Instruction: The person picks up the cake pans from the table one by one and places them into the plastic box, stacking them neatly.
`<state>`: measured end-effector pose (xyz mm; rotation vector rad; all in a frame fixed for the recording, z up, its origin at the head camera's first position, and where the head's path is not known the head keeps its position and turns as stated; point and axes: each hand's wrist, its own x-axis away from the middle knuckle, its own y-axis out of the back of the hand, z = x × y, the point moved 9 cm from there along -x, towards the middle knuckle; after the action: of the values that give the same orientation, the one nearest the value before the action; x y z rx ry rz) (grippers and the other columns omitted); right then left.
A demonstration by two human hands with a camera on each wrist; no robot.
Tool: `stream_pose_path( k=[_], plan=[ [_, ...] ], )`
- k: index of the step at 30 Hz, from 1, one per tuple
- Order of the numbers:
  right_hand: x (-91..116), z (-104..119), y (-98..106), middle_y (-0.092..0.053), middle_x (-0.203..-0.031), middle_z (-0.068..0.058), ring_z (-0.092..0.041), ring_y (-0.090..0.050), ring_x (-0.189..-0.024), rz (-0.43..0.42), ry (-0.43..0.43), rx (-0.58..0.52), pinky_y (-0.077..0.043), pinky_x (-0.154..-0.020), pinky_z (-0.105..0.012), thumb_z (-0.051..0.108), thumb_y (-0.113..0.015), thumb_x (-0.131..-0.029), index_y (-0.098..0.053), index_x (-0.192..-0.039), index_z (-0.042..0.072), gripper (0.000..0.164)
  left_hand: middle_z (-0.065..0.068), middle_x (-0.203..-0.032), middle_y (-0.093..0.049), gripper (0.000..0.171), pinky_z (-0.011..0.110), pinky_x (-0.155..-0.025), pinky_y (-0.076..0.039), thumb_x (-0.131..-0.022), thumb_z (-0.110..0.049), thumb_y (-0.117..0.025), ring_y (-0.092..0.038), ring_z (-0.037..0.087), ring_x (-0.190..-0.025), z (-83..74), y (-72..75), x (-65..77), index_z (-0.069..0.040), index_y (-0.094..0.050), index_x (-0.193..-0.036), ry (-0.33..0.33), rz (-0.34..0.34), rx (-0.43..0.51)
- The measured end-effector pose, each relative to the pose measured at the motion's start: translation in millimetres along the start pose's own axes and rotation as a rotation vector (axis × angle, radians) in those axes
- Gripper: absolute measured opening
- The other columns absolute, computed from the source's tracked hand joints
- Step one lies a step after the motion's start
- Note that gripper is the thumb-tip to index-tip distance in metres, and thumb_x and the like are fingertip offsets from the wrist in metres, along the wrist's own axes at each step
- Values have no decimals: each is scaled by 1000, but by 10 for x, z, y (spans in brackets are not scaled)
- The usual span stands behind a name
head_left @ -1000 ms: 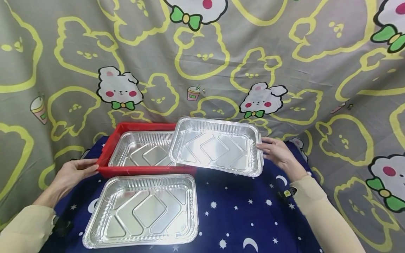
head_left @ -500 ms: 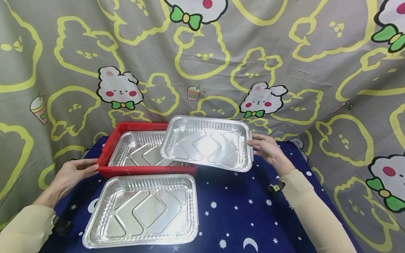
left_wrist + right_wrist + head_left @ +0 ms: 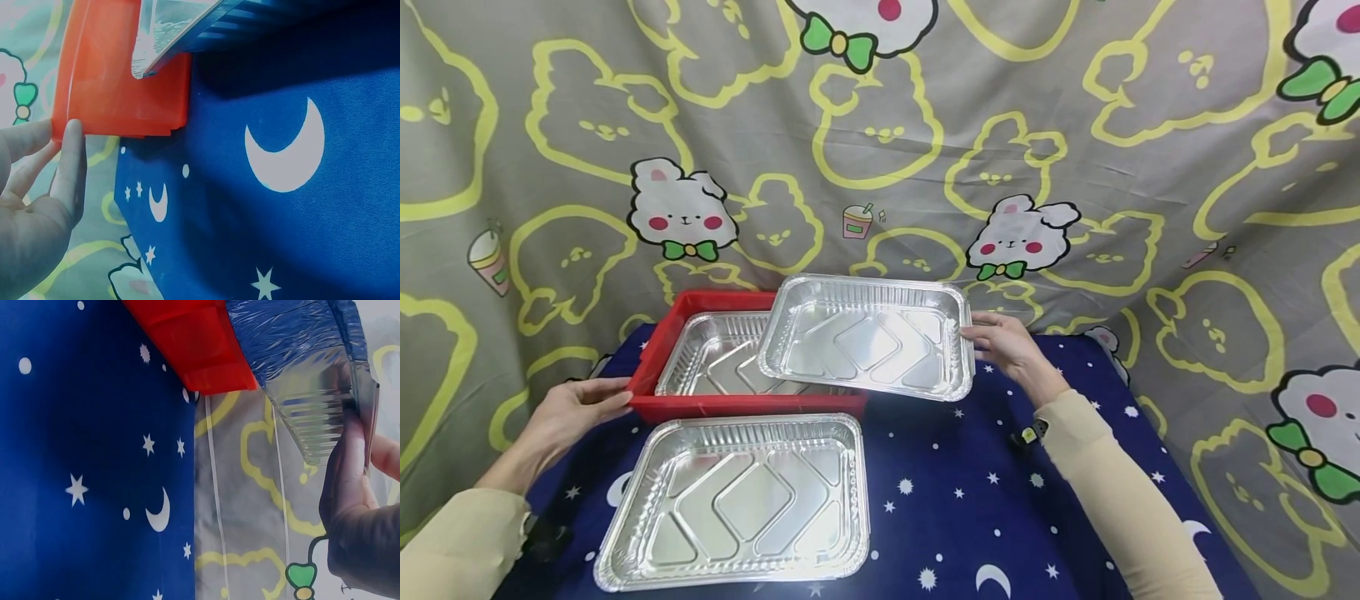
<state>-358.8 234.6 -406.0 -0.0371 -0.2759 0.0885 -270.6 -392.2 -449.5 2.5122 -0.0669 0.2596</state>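
Our hands are well apart. With the left hand (image 3: 568, 412) we pinch the near left corner of the red bin (image 3: 722, 407); with the right hand (image 3: 1011, 350) we grip the right rim of a raised pan (image 3: 865, 343). That pan tilts over the bin's right part, above an inner pan (image 3: 711, 367). A near pan (image 3: 754, 500) lies on the blue cloth (image 3: 955, 533), in front of the bin.

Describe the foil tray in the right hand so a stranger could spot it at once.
On the navy starry cloth, find the red bin. The raised foil tray overlaps its right end in the head view. Unlike the inner tray and the front tray, it is gripped by the right hand.
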Motion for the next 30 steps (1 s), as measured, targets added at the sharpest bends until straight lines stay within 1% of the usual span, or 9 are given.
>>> stream_pose_path(
  k=[4,7,10,16,18,20,22,27,30],
  plan=[
    [-39,6,-72,-75,-86,10,-3,-73,-81,5,5,15,-63,-74,-22,0,-65,-100,-35,-159,-7,66,35,-140,-63,71,14,-77,-62,-105,-33,-66,-75,-5,-90,4,-5,-4,15,-44,-152,-3,3,2],
    [-66,16,-128,-74,-87,10,-3,-74,-81,0,3,19,-63,-74,-22,0,-65,-100,-34,-160,-6,68,33,-138,-65,70,12,-77,-61,-105,-32,-67,-75,-5,-90,1,-11,-4,15,-44,-152,-7,7,11],
    [-101,29,-193,-74,-88,10,-4,-74,-80,-5,-2,22,-63,-73,-22,-1,-65,-100,-37,-159,-5,65,30,-136,-67,69,11,-77,-61,-105,-31,-67,-75,-5,-90,-12,-14,1,16,-44,-151,-14,6,20],
    [-148,61,-352,-74,-85,9,-4,-73,-79,-9,-2,35,-62,-70,-23,0,-66,-100,-44,-155,-3,60,32,-136,-66,70,11,-76,-61,-105,-31,-67,-75,-5,-90,-12,-9,13,16,-44,-151,-15,3,17],
    [-161,68,-409,-74,-84,9,-5,-73,-78,-13,-1,42,-63,-69,-23,-1,-67,-99,-46,-154,-3,59,27,-133,-70,70,11,-76,-61,-105,-31,-67,-74,-7,-89,-8,-7,12,16,-44,-151,-18,4,22],
    [-178,72,-465,-74,-84,8,-6,-73,-77,-13,0,47,-63,-69,-23,-1,-68,-99,-47,-154,-4,59,17,-127,-74,70,12,-77,-61,-104,-30,-68,-74,-7,-89,-7,-6,9,17,-44,-150,-23,6,39],
    [-194,72,-517,-74,-85,7,-6,-74,-76,-16,2,52,-64,-69,-23,-1,-68,-98,-49,-152,-3,57,9,-125,-74,70,13,-78,-62,-104,-28,-69,-74,-8,-88,-7,-7,5,17,-43,-150,-29,8,53],
    [-230,66,-630,-74,-84,5,-7,-74,-74,-14,12,54,-64,-68,-24,-2,-69,-98,-51,-150,-4,55,5,-122,-75,71,11,-77,-61,-103,-30,-70,-73,-9,-87,-3,-8,2,17,-44,-150,-29,9,54],
    [-249,67,-688,-74,-83,6,-7,-74,-74,-14,19,50,-63,-67,-24,-2,-69,-97,-52,-150,-4,55,-2,-116,-76,71,9,-76,-60,-103,-29,-70,-73,-9,-87,-9,-10,2,18,-43,-150,-32,14,66]
  ],
)
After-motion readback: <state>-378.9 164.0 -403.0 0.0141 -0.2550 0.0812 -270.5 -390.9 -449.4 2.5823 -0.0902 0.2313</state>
